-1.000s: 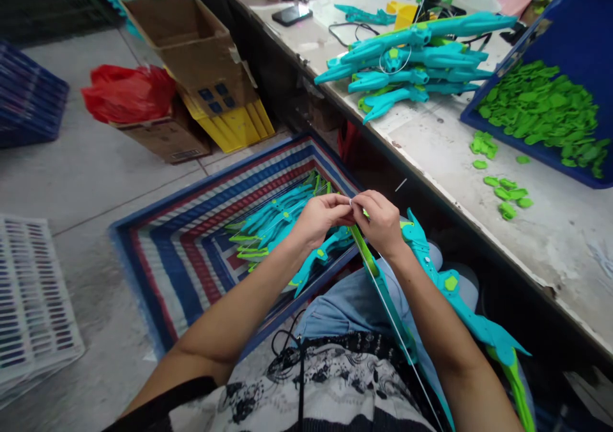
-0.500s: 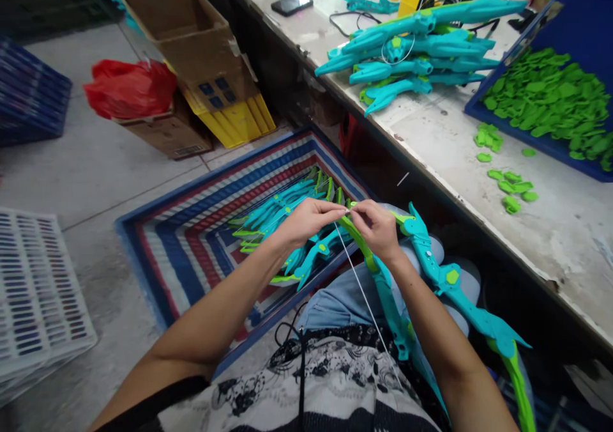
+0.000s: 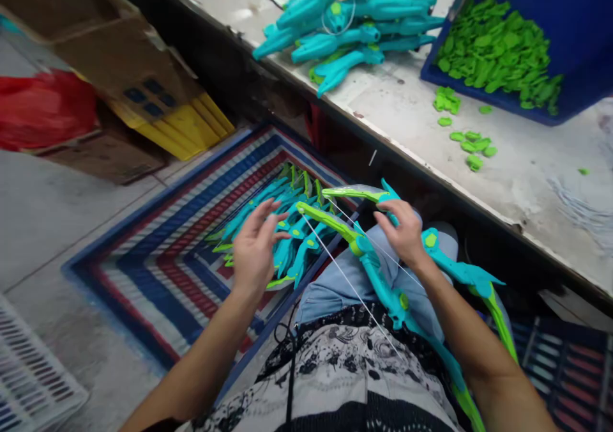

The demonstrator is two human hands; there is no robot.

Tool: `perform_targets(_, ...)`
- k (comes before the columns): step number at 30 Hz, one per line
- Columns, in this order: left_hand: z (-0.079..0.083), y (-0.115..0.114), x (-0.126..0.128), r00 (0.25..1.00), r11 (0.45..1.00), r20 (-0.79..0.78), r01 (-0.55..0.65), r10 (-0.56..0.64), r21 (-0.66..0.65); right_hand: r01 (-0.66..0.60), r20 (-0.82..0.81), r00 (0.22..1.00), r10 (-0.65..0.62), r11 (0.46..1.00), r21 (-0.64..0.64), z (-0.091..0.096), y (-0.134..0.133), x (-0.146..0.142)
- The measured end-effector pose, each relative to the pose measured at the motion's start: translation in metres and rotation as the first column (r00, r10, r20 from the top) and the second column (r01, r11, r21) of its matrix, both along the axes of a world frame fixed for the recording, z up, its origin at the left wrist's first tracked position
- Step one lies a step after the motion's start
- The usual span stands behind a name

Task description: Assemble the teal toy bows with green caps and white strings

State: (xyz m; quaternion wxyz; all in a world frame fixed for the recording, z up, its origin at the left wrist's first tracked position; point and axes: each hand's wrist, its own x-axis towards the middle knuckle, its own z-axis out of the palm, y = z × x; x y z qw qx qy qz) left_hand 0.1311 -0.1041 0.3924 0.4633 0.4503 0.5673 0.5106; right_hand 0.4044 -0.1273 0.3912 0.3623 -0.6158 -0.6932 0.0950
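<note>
Two teal-and-green toy bows lie across my lap, each with a white string running from its green tip. The nearer toy bow (image 3: 371, 262) points its tip toward my left hand. My left hand (image 3: 256, 246) is raised over the edge of the crate, fingers apart, holding nothing. My right hand (image 3: 405, 234) is closed over the teal part of the farther toy bow (image 3: 447, 262), and hides some of it. Several more bows (image 3: 290, 234) are stacked in the crate beyond my left hand.
A striped-lined crate (image 3: 143, 259) stands at my left knee. On the workbench (image 3: 383, 106) are a pile of teal bow parts (image 3: 354, 36), a blue bin (image 3: 498, 103) of green pieces, and white strings (image 3: 584, 205). Cardboard boxes (image 3: 110, 55) and a white basket (image 3: 33, 362) stand left.
My hands have parted from their pinch at the bow's tip. The left moved left and opened; the right moved right onto the farther bow. The camera view has shifted right.
</note>
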Motion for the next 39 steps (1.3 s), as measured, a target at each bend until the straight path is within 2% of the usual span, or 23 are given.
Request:
perform_targets(1,-0.010,-0.012,-0.004,0.996,0.998,-0.080,-0.047,0.051,0.046,0.106,0.112,0.988,-0.103,0.994,-0.018,-0.005,-0.018,0.023)
perform_targets(2,-0.020,-0.025,-0.006,0.981,0.995,-0.196,0.015,0.005,0.099,0.195,0.237,0.955,-0.178,0.980,-0.050,-0.011,-0.037,0.043)
perform_targets(3,-0.031,-0.038,-0.004,0.938,0.970,-0.318,0.192,-0.137,0.148,0.264,0.353,0.910,-0.216,0.960,-0.092,-0.018,-0.055,0.059)
perform_targets(4,-0.041,-0.050,0.002,0.849,0.881,-0.420,0.431,-0.321,0.197,0.311,0.452,0.865,-0.219,0.940,-0.138,-0.025,-0.071,0.071)
perform_targets(5,-0.051,-0.061,0.013,0.719,0.727,-0.511,0.645,-0.471,0.238,0.339,0.522,0.829,-0.202,0.923,-0.182,-0.032,-0.083,0.078)
perform_targets(6,-0.059,-0.070,0.027,0.588,0.547,-0.596,0.790,-0.547,0.276,0.351,0.562,0.808,-0.175,0.910,-0.220,-0.037,-0.092,0.082)
perform_targets(7,-0.066,-0.077,0.044,0.490,0.391,-0.675,0.867,-0.551,0.309,0.352,0.575,0.803,-0.154,0.902,-0.250,-0.042,-0.097,0.083)
perform_targets(8,-0.071,-0.080,0.063,0.427,0.282,-0.747,0.903,-0.509,0.325,0.350,0.565,0.812,-0.144,0.896,-0.274,-0.044,-0.098,0.084)
perform_targets(10,-0.076,-0.078,0.099,0.354,0.178,-0.852,0.935,-0.386,0.307,0.335,0.483,0.864,-0.141,0.877,-0.344,-0.040,-0.091,0.089)
perform_targets(12,-0.073,-0.069,0.126,0.249,0.142,-0.915,0.967,-0.317,0.213,0.275,0.320,0.939,-0.126,0.834,-0.478,-0.027,-0.080,0.103)
perform_targets(14,-0.062,-0.056,0.141,0.100,0.081,-0.946,0.994,-0.307,0.079,0.119,0.104,0.992,-0.069,0.762,-0.637,-0.010,-0.070,0.122)
perform_targets(15,-0.054,-0.049,0.145,0.036,0.049,-0.950,0.999,-0.310,0.022,0.011,-0.013,0.999,-0.029,0.707,-0.707,-0.003,-0.065,0.131)
perform_targets(17,-0.038,-0.034,0.149,-0.036,0.023,-0.947,0.999,-0.320,-0.046,-0.215,-0.241,0.970,0.023,0.543,-0.812,0.006,-0.058,0.146)
perform_targets(19,-0.027,-0.018,0.152,-0.035,0.093,-0.939,0.993,-0.342,-0.071,-0.383,-0.415,0.909,-0.022,0.342,-0.858,0.004,-0.050,0.152)
perform_targets(21,-0.020,-0.003,0.158,-0.027,0.188,-0.934,0.977,-0.357,-0.100,-0.471,-0.494,0.862,-0.116,0.183,-0.863,-0.005,-0.041,0.154)
perform_targets(23,-0.018,0.007,0.170,-0.077,0.237,-0.934,0.957,-0.349,-0.167,-0.498,-0.507,0.843,-0.181,0.096,-0.862,-0.016,-0.035,0.154)
perform_targets(24,-0.016,0.010,0.177,-0.126,0.244,-0.931,0.945,-0.342,-0.217,-0.499,-0.505,0.840,-0.201,0.082,-0.863,-0.020,-0.033,0.153)
perform_targets(26,-0.013,0.011,0.192,-0.233,0.250,-0.910,0.911,-0.342,-0.327,-0.486,-0.498,0.836,-0.232,0.110,-0.867,-0.027,-0.032,0.153)
perform_targets(28,-0.008,0.008,0.206,-0.307,0.231,-0.873,0.882,-0.378,-0.410,-0.437,-0.479,0.834,-0.275,0.200,-0.877,-0.030,-0.036,0.153)
perform_targets(31,-0.003,0.008,0.220,-0.325,0.168,-0.838,0.886,-0.438,-0.432,-0.236,-0.387,0.835,-0.392,0.380,-0.894,-0.034,-0.044,0.157)
perform_targets(33,-0.004,0.013,0.214,-0.290,0.175,-0.837,0.896,-0.465,-0.407,-0.058,-0.299,0.864,-0.404,0.511,-0.858,-0.033,-0.046,0.163)
perform_targets(36,-0.009,0.016,0.175,-0.210,0.245,-0.846,0.898,-0.489,-0.365,0.171,-0.050,0.963,-0.266,0.738,-0.652,-0.014,-0.044,0.169)
perform_targets(39,-0.017,0.016,0.099,-0.131,0.390,-0.849,0.845,-0.512,-0.365,0.227,0.140,0.972,-0.189,0.912,-0.340,0.025,-0.034,0.155)
